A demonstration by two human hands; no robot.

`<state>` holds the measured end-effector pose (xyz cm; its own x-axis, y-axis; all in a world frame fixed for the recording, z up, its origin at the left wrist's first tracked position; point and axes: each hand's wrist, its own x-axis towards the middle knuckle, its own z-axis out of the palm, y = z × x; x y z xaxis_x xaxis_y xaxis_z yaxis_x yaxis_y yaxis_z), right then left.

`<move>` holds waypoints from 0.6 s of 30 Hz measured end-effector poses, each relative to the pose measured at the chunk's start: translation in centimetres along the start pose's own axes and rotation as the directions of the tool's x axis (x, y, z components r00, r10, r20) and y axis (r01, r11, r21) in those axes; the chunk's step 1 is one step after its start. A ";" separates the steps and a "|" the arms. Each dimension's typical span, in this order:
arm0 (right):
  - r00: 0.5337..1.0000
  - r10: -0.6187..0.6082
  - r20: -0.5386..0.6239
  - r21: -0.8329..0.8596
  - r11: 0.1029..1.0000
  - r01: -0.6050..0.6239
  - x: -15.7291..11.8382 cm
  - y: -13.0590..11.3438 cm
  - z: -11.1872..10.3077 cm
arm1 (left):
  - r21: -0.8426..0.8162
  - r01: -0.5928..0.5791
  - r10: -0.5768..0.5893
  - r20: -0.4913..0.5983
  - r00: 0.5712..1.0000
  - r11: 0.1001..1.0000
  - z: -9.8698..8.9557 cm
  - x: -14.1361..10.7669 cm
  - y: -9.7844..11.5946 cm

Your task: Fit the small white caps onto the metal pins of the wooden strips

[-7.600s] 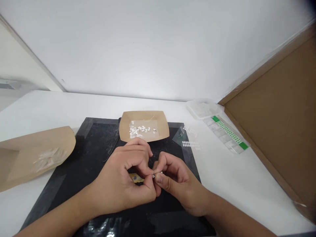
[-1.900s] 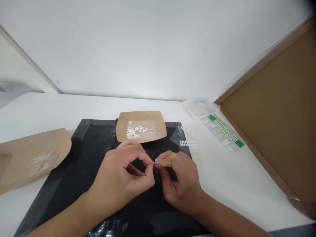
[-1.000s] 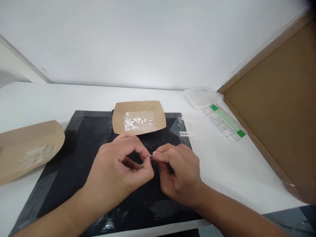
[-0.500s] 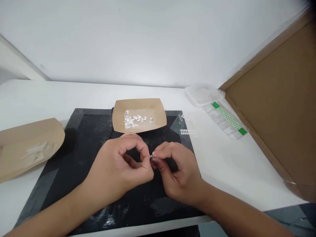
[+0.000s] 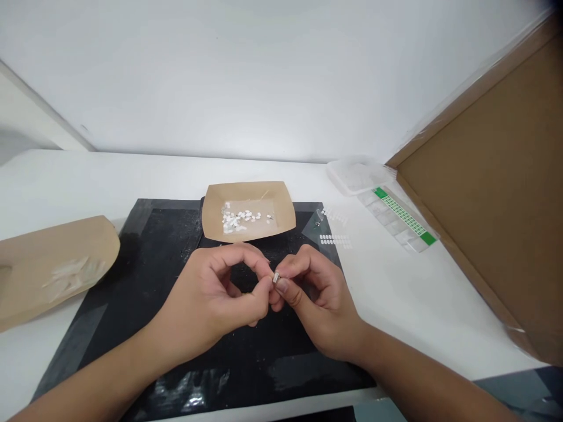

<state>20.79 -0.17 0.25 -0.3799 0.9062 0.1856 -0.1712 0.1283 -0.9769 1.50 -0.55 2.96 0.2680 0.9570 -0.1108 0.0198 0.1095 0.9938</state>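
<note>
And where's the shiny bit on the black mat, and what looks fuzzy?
Head view: white glare near the bottom of the black mat; head view: the clear pieces in the leftmost tray look fuzzy; head view: the tiny thing between the left hand and right hand is too small to make out clearly.

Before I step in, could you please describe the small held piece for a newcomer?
Over the black mat, find the left hand and right hand meeting. Between their fingertips sits the small pale piece, held up, unlike the white bits in the brown tray beyond.
</note>
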 end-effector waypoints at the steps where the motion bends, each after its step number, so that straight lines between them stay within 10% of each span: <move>1: 1.000 -0.008 0.001 -0.005 1.000 0.008 0.0 0.0 0.0 | 0.006 -0.004 0.004 -0.003 1.000 1.000 -0.1 0.0 0.0; 9: 0.981 -0.194 0.019 -0.169 0.966 0.194 0.3 0.1 -0.4 | 0.060 -0.032 0.032 0.010 0.999 0.998 -0.5 0.1 0.2; 18: 0.865 -0.476 0.161 -0.631 0.624 0.461 0.9 -0.1 -1.4 | 0.200 -0.128 0.135 -0.024 0.990 0.971 -0.8 0.6 0.3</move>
<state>21.70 1.19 0.39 -0.3935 0.6576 0.6425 0.2919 0.7521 -0.5910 0.90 0.25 3.20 0.2452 0.9692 0.0246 0.1776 -0.0698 0.9816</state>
